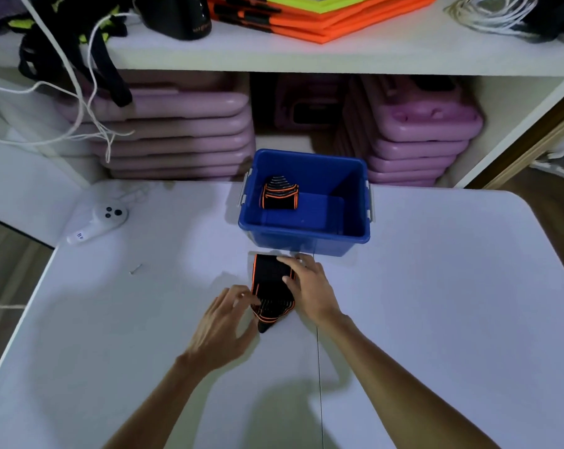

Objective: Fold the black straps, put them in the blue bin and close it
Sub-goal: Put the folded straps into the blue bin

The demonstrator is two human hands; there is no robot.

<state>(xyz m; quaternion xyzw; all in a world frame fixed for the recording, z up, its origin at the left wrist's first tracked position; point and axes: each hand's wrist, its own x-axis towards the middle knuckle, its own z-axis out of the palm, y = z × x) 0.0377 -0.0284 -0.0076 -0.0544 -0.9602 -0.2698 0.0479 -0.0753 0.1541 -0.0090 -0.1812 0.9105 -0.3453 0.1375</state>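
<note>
We find both hands on a black strap (272,291) on the counter (436,286): right hand (308,286) pressing flat, left hand (224,322) touching, fingers relaxed; blue bin (305,236) uncovered.

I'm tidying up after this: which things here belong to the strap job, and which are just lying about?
Job:
strap on table, under left hand and right hand
folded strap in blue bin

Lying about:
white controller
screw
purple steps
orange mats
white cords
</note>
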